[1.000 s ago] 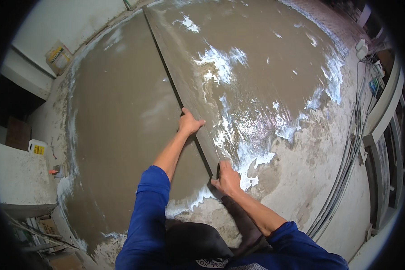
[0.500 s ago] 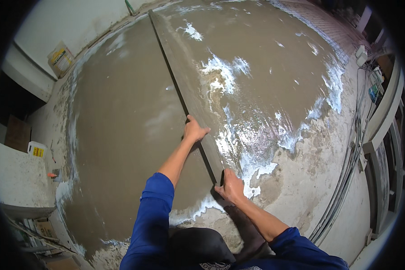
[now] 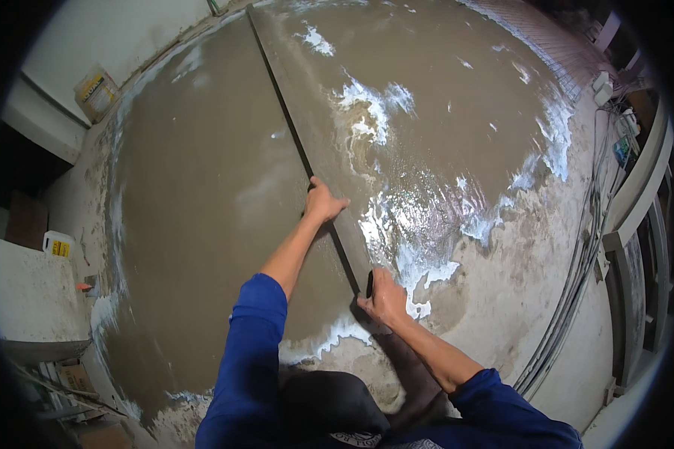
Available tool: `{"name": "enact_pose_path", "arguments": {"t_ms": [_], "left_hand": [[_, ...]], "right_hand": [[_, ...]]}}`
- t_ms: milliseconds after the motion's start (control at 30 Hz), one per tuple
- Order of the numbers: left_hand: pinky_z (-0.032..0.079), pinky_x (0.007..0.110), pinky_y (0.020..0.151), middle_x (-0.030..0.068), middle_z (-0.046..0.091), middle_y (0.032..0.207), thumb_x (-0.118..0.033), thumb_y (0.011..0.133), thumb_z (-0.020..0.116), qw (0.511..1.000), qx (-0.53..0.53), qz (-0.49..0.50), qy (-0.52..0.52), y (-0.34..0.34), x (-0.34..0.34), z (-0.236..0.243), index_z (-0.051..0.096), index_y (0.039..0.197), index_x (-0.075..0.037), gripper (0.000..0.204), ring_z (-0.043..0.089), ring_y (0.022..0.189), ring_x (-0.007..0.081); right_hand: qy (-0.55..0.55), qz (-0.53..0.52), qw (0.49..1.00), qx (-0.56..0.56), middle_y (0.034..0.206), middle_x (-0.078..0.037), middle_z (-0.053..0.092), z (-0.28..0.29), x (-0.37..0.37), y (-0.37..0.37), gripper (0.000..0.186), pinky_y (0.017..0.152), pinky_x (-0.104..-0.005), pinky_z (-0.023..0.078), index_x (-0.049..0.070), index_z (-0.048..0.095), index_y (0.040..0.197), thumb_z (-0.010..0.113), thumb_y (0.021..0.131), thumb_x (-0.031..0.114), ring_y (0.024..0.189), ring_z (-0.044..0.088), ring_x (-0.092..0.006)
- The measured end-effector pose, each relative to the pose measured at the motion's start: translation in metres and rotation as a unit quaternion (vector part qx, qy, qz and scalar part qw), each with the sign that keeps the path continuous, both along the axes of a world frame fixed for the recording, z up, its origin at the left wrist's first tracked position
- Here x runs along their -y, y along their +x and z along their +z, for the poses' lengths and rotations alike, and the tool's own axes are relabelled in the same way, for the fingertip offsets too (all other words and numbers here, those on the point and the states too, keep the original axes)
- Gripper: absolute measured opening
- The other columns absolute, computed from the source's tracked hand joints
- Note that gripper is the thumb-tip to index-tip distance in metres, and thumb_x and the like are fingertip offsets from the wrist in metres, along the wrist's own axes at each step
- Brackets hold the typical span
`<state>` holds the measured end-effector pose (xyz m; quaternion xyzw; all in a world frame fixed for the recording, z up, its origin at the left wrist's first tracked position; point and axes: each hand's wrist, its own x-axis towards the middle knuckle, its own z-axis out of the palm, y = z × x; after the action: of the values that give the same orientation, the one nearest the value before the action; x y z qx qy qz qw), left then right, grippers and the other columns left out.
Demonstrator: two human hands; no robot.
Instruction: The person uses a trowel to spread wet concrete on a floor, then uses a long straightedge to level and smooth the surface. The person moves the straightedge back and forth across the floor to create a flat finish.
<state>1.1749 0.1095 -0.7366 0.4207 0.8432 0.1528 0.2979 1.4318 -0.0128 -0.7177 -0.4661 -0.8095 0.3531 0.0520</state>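
At the frame's upper left you have a bag by the wall; lower down the left side, a brown board — with a white, yellow-labelled jug just beside it. You see a carton at lower left, cables down the right side, and grey beams beyond them.

The pale floor bears a wet grey-brown layer with white patches. A long bar lies across the layer. Cables run along the floor's right side.

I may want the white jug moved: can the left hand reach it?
Probably not: the left hand holds the long bar, and wide coated floor separates it from the white jug.
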Motion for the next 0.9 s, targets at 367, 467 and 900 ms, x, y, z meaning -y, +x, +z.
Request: {"name": "enact_pose_path", "arguments": {"t_ms": [367,467,900], "left_hand": [[0.049,0.041,0.101,0.0375,0.057,0.127,-0.043,0.073,0.083,1.000,0.002,-0.006,0.001,0.030,0.019,0.008,0.006,0.148,0.021,0.125,0.060,0.118,0.0433],[0.050,0.041,0.099,0.0377,0.058,0.126,-0.044,0.072,0.083,1.000,0.012,-0.009,-0.007,0.043,0.028,0.008,0.007,0.147,0.023,0.126,0.062,0.115,0.0436],[0.048,0.040,0.103,0.0373,0.055,0.130,-0.040,0.073,0.084,1.000,-0.007,-0.005,0.018,0.028,-0.023,0.000,0.004,0.147,0.022,0.125,0.059,0.121,0.0423]], "right_hand": [[-0.040,-0.003,0.999,0.025,0.114,-0.026,0.056,0.010,0.013,0.024,0.060,0.080,-0.0558,0.051,0.000,0.045,0.112,0.082,0.073,0.027,0.095,0.062,-0.0499],[-0.041,-0.027,0.998,0.038,0.109,-0.023,0.057,0.011,0.027,0.037,0.063,0.076,-0.0536,0.051,0.002,0.046,0.113,0.084,0.068,0.026,0.092,0.061,-0.0477],[0.016,-0.034,0.999,-0.004,0.105,-0.023,0.055,-0.009,-0.018,0.025,0.055,0.073,-0.0550,0.050,0.002,0.047,0.109,0.080,0.070,0.025,0.086,0.061,-0.0492]]}}
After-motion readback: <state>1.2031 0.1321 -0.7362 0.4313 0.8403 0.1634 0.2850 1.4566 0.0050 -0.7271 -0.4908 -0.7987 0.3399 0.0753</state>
